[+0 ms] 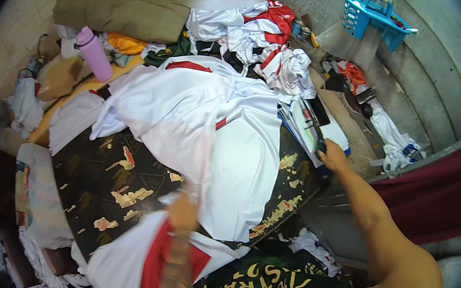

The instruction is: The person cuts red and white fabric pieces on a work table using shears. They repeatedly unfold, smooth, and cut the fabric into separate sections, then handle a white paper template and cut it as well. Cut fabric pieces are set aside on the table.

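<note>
Dark peeling surface (87,186), white fabric (238,160) spread across its middle. Left grip (183,211) is motion-blurred at the white-and-red cloth (156,261), which drapes over the near edge; can't tell if it's clamped. Right grip (333,155) is closed on the dark end of a slim tool (310,122) at the surface's right side.

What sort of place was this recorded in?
Probably a garment workshop: a large white cloth spreads over a worn dark table, a stack of white fabric lies toward its left, and a garment heap sits beyond.
</note>
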`<state>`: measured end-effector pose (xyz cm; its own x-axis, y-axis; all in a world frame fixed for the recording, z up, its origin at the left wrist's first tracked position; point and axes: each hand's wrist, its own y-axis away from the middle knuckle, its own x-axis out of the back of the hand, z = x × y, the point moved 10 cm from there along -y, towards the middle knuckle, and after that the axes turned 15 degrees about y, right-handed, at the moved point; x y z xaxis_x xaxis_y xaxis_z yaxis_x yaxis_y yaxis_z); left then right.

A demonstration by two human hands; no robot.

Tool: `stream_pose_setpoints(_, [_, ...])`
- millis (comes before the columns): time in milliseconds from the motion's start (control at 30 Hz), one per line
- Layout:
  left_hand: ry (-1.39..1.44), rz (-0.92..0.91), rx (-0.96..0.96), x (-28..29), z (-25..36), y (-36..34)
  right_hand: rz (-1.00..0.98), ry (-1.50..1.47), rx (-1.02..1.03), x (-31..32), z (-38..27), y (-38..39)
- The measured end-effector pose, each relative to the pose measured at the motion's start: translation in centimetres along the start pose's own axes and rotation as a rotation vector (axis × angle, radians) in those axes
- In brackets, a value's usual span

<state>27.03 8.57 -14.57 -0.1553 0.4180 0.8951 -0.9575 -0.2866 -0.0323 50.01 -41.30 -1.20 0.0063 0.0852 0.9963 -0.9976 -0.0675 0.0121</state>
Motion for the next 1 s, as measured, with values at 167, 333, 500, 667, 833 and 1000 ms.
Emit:
stream_pose_setpoints(167, [0.495, -0.431, -0.32, 0.3, 10.8, 20.4, -0.062, -0.131, 0.059, -4.2, 5.1, -0.1])
stream_pose_setpoints(333, [0.083, 0.191, 0.552, 11.2, -9.5, 22.1, -0.077, -0.591, 0.006, -1.6, -4.5, 5.2])
stream_pose_setpoints(500, [0.14, -0.246, 0.128, -0.8, 6.8, 11.2, -0.478, -0.405, 1.087, -4.2, -32.5, 16.9])
stream_pose_setpoints(667, [0.645, 0.051, 0.264, 13.9, 7.6, 11.6, 0.351, -0.177, 0.732, 14.0, -30.1, -7.7])
stream_pose_setpoints(833, [0.377, 0.169, 0.147, 28.8, 8.2, 9.9, 1.03, -0.513, 0.503, 37.3, -27.0, -13.9])
stream_pose_setpoints(1000, [0.366, 0.969, 0.387, 43.7, -1.1, 15.7, -0.149, -0.707, 1.326, 20.3, -47.0, 20.5])
